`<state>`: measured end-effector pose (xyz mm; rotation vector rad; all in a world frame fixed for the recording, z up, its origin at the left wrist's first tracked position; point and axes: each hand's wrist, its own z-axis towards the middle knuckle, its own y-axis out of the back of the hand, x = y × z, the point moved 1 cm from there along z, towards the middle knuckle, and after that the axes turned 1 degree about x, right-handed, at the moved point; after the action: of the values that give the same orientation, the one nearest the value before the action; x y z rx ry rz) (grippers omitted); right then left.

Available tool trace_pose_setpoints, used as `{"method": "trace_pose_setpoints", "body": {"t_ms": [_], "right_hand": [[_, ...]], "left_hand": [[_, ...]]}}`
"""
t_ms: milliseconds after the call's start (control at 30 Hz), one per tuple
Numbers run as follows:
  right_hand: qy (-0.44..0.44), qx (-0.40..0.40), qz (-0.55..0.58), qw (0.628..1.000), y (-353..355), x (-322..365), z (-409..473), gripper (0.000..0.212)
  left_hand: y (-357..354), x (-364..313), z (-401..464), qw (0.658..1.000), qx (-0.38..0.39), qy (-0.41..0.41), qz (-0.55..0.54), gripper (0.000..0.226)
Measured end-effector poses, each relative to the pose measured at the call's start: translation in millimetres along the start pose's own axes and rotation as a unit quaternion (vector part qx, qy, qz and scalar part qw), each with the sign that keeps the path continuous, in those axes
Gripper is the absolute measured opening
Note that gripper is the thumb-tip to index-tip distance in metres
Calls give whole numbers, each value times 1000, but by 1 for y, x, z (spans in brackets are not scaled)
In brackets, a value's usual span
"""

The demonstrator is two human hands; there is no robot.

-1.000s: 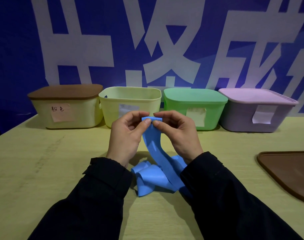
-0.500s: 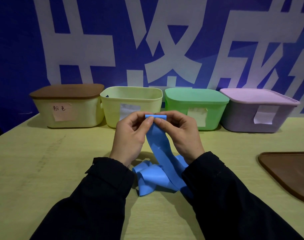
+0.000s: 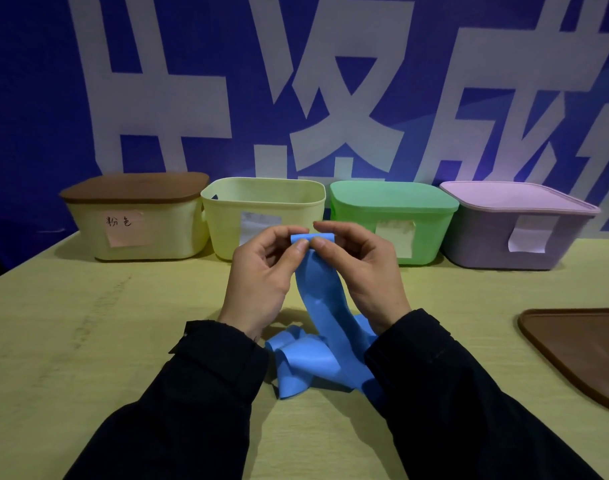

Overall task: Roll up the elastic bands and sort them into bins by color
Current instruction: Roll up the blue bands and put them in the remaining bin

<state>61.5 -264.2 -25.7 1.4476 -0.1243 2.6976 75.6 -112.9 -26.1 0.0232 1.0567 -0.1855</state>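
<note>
both hands pinch the top end of the blue elastic band (image 3: 325, 306) above the table (image 3: 71, 341): left hand (image 3: 261, 275), right hand (image 3: 361, 271). since a second ago the end has folded into a small roll; the tail stays heaped between the sleeves

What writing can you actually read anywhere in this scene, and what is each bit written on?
"粉色": handwritten on the pink note stuck to the brown-lidded bin.
Note on the open yellow bin: no writing legible.
Note on the green bin: too faint to read.
Note on the purple bin: looks blank.
Blue wall banner: huge white characters, cropped by the frame and not readable whole.
</note>
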Motion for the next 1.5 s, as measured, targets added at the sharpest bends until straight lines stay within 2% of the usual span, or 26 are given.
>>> {"method": "trace_pose_setpoints", "body": {"t_ms": [133,233,267,333,400,533,633,733,900,1000,1067,1133,1267,1367,1500], "right_hand": [[1,-8,-11,1000,1,0,0,11],[35,-42,-41,998,2,-1,1,13],[50,-49,-65,995,3,-2,1,16],[96,-41,-132,986,3,-4,0,21],[147,-19,-201,968,-1,-5,-3,23],[168,37,-287,942,-6,-4,-6,21],[117,36,-233,965,-3,3,-6,12],[80,5,-157,984,5,11,-1,14],[59,35,-171,983,7,9,0,27],[18,75,-99,992,10,10,4,25],[-26,108,-8,994,11,13,4,20],[-52,99,50,992,12,13,3,8],[-13,54,-3,998,14,14,5,18],[-10,64,-9,998,14,14,4,10],[-6,61,-15,998,10,13,1,15]], "left_hand": [[-1,3,0,999,-16,-10,33,16],[0,4,1,995,-58,-32,77,5],[1,6,2,995,-54,-24,81,16],[1,6,2,999,-15,34,26,32],[-1,3,2,995,11,88,-52,37],[1,2,2,987,-1,126,-99,29],[3,1,3,987,0,126,-104,15],[1,2,1,995,55,80,-29,18],[-4,0,-2,992,121,31,14,22],[-4,-1,-3,990,137,11,20,22],[-5,0,-4,991,128,-2,24,25],[-7,1,-4,994,103,-11,22,24],[-7,2,-3,997,58,-25,34,20],[-6,2,-2,999,39,-16,28,21],[-7,3,-1,1000,19,21,-2,14]]}}
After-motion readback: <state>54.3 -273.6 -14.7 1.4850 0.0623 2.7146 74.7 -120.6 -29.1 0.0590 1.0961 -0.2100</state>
